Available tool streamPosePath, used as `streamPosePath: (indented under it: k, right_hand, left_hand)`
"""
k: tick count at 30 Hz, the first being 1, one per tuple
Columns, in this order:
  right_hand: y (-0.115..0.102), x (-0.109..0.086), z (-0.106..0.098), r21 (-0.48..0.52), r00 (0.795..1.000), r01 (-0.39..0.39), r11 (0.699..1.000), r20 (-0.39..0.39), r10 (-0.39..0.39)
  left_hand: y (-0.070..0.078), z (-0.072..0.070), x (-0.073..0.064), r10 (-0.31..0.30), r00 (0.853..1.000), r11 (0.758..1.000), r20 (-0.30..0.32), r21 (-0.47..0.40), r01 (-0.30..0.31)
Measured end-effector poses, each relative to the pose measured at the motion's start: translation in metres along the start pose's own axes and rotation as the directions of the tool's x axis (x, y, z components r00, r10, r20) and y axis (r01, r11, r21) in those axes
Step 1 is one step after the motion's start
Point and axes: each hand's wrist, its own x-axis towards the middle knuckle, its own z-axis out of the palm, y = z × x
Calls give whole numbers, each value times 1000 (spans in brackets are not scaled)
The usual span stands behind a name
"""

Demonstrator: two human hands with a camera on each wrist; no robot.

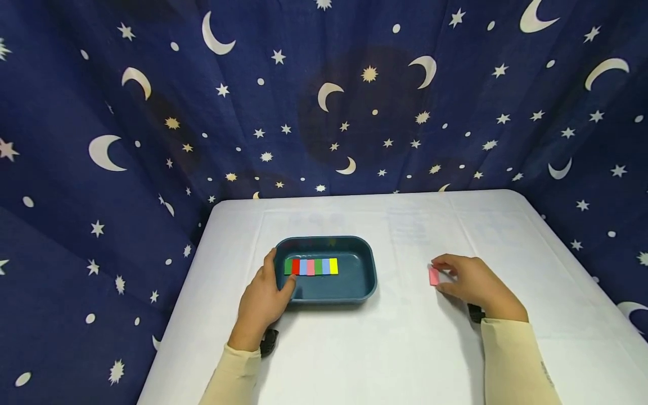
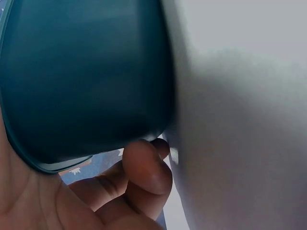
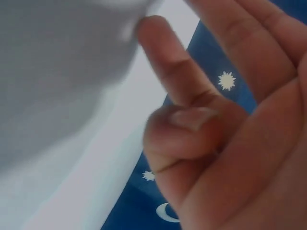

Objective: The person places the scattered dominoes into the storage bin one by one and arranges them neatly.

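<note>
A dark teal rectangular tray (image 1: pixel 329 291) lies on the table. Inside it a row of several small coloured blocks (image 1: pixel 310 267) runs side by side: green, red, blue and pink, then green, blue and yellow. My left hand (image 1: pixel 263 298) grips the tray's left end, thumb over the rim. From the left wrist, the tray's outer wall (image 2: pixel 86 76) fills much of the view, with curled fingers below it. Off to the right, my right hand (image 1: pixel 473 286) pinches a small pink block (image 1: pixel 433 276) between thumb and forefinger, at or just above the tabletop. The right wrist view hides that block.
A white cloth covers the table (image 1: pixel 400 349). Behind it and along both sides hangs a dark blue curtain (image 1: pixel 298 73) printed with moons and stars. A stretch of white tabletop separates the tray from the right hand.
</note>
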Motion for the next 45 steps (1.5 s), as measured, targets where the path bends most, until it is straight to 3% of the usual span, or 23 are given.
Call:
streamPosePath:
  k: [8, 20, 31, 38, 45]
  right_hand:
    - [-19, 20, -9, -5, 998, 30, 1000, 46, -30]
    - [-74, 58, -19, -26, 987, 151, 988, -53, -153]
    - [-127, 81, -21, -15, 965, 250, 968, -77, -250]
    - [-158, 92, -15, 0, 966, 247, 969, -74, -247]
    - [-185, 104, -2, 41, 954, 295, 955, -66, -292]
  left_hand:
    - [0, -1, -2, 10, 1000, 1000, -4, 9, -10]
    - [0, -6, -3, -7, 1000, 1000, 5, 14, 7]
    - [-1, -7, -5, -10, 1000, 1000, -11, 7, 10]
    - [-1, -5, -6, -12, 1000, 1000, 0, 13, 12]
    - [2, -5, -5, -8, 1000, 1000, 4, 6, 8]
